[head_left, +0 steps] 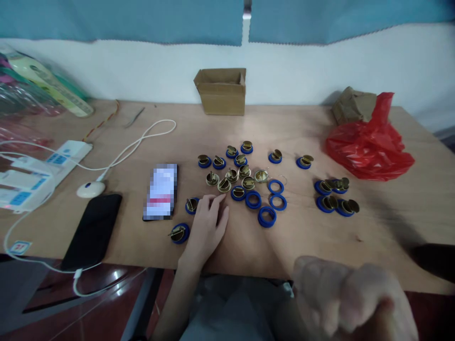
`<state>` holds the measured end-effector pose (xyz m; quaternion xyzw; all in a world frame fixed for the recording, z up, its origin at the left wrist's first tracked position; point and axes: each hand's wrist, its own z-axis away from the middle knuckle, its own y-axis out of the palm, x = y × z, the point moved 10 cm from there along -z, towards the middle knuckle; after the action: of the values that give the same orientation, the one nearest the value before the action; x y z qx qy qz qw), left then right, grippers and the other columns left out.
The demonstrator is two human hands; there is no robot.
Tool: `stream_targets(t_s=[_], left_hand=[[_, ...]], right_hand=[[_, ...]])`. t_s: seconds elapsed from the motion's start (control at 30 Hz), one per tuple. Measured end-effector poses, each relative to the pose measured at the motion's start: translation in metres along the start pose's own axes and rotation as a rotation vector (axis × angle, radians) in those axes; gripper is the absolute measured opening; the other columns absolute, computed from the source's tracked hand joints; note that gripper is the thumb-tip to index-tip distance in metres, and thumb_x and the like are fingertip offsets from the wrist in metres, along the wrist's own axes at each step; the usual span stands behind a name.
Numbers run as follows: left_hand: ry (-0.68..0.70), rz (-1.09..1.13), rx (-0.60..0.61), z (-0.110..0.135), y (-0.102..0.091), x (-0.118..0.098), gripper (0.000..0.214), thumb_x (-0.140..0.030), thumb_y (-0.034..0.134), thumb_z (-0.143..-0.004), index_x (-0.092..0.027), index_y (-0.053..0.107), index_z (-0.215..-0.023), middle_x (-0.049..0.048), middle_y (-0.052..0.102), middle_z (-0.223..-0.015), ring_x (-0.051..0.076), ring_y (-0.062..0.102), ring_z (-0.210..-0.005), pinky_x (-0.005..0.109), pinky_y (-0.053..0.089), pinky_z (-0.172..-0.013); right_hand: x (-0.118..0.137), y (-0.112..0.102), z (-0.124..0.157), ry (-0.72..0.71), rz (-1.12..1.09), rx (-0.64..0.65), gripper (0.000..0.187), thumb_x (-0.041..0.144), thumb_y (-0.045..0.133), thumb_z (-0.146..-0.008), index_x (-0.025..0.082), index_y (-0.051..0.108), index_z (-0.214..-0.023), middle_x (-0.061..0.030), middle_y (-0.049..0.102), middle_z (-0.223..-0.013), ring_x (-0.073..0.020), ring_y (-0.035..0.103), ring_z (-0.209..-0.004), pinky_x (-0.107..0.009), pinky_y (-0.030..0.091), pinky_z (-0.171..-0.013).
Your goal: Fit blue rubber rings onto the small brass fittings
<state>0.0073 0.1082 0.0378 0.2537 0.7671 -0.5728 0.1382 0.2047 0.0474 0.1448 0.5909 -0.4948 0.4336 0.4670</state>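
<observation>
My left hand (pixel 209 222) lies on the table with its fingers stretched out and apart, beside a round brass-coloured fitting in a blue ring (pixel 192 205). A second such fitting (pixel 179 233) sits left of the wrist. Just beyond the fingertips are several brass fittings without blue rings (pixel 232 175), and a ringed fitting (pixel 238 192). Loose blue rings (pixel 267 217) lie to the right of this hand. My right hand (pixel 350 296) is raised close to the camera, blurred, with its fingers curled into a fist. What it holds, if anything, is hidden.
A cardboard box (pixel 223 97) stands by the wall, and a red plastic bag (pixel 371 147) sits right. More ringed fittings (pixel 330 203) lie before the bag. Two phones (pixel 161 192), cables and a power strip (pixel 60 166) are left. A blurred dark object (pixel 435 260) is at the right edge.
</observation>
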Motion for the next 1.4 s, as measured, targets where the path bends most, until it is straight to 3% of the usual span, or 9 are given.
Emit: stream_targets(t_s=[0.1,0.23,0.33,0.5,0.6,0.7,0.9,1.17,1.4], left_hand=[[0.004,0.003,0.005,0.001,0.000,-0.001,0.030,-0.020,0.056,-0.098,-0.019,0.055,-0.128,0.0106,0.057,-0.112,0.026,0.059,-0.104,0.044,0.053,-0.095],[0.015,0.011,-0.010,0.001,-0.001,-0.002,0.029,-0.020,0.056,-0.098,-0.018,0.056,-0.127,0.0110,0.057,-0.113,0.026,0.059,-0.105,0.044,0.053,-0.095],[0.002,0.026,-0.012,0.001,0.000,0.000,0.027,-0.018,0.055,-0.098,-0.017,0.057,-0.124,0.0109,0.058,-0.113,0.026,0.060,-0.105,0.044,0.054,-0.095],[-0.009,0.030,-0.016,-0.001,-0.005,-0.004,0.025,-0.017,0.055,-0.097,-0.018,0.056,-0.122,0.0098,0.062,-0.109,0.026,0.063,-0.103,0.043,0.056,-0.092],[-0.006,0.034,-0.072,-0.007,-0.019,-0.009,0.032,-0.017,0.056,-0.096,-0.017,0.051,-0.128,0.0114,0.062,-0.114,0.026,0.065,-0.105,0.041,0.057,-0.091],[0.034,-0.044,-0.120,-0.019,-0.029,-0.014,0.041,-0.019,0.057,-0.096,-0.013,0.046,-0.135,0.0169,0.057,-0.123,0.030,0.063,-0.113,0.043,0.057,-0.094],[0.121,-0.305,0.039,-0.048,-0.006,-0.017,0.046,-0.022,0.059,-0.094,-0.008,0.047,-0.137,0.0211,0.059,-0.120,0.036,0.060,-0.109,0.052,0.053,-0.095],[0.055,-0.200,0.067,-0.051,0.009,0.001,0.022,-0.018,0.058,-0.095,-0.013,0.056,-0.116,0.0162,0.064,-0.113,0.032,0.061,-0.103,0.047,0.055,-0.091],[0.030,-0.040,-0.072,-0.048,-0.008,0.005,0.021,-0.015,0.065,-0.091,-0.018,0.052,-0.107,0.0105,0.069,-0.098,0.029,0.069,-0.092,0.040,0.058,-0.078]], right_hand=[[-0.001,-0.048,0.002,-0.204,-0.152,-0.460,0.035,0.025,0.034,-0.107,0.023,0.053,-0.078,0.0090,0.028,-0.044,-0.0095,0.016,-0.035,-0.027,0.019,-0.039],[-0.003,-0.060,0.006,-0.239,0.000,-0.604,0.026,0.019,0.044,-0.105,0.020,0.056,-0.082,0.0091,0.031,-0.051,-0.0082,0.020,-0.039,-0.026,0.021,-0.043],[0.001,-0.057,-0.003,-0.190,0.297,-0.479,0.024,0.023,0.045,-0.106,0.021,0.055,-0.085,0.0055,0.042,-0.060,-0.0105,0.036,-0.047,-0.026,0.029,-0.048],[-0.025,-0.023,-0.040,-0.141,0.869,0.227,0.020,0.009,0.042,-0.096,0.022,0.057,-0.093,0.0009,0.059,-0.074,-0.0142,0.057,-0.064,-0.026,0.043,-0.063],[-0.034,-0.026,-0.064,-0.200,1.107,0.325,0.030,0.004,0.037,-0.090,0.019,0.060,-0.101,-0.0082,0.068,-0.093,-0.0216,0.065,-0.083,-0.032,0.046,-0.072],[-0.056,-0.028,-0.086,-0.064,1.291,0.439,0.029,0.009,0.036,-0.096,0.018,0.060,-0.109,-0.0089,0.072,-0.091,-0.0233,0.068,-0.080,-0.032,0.044,-0.070],[-0.089,0.001,-0.084,-0.009,1.317,0.767,0.023,0.042,0.062,-0.097,0.019,0.058,-0.092,-0.0077,0.071,-0.087,-0.0219,0.066,-0.074,-0.029,0.039,-0.062],[-0.104,0.007,-0.067,-0.087,1.372,0.805,0.016,0.035,0.063,-0.094,0.019,0.059,-0.096,-0.0056,0.071,-0.079,-0.0216,0.066,-0.068,-0.028,0.030,-0.057],[-0.086,-0.003,-0.083,-0.121,1.102,0.589,0.026,0.041,0.044,-0.107,0.021,0.059,-0.097,-0.0025,0.068,-0.077,-0.0190,0.066,-0.067,-0.027,0.038,-0.059]])
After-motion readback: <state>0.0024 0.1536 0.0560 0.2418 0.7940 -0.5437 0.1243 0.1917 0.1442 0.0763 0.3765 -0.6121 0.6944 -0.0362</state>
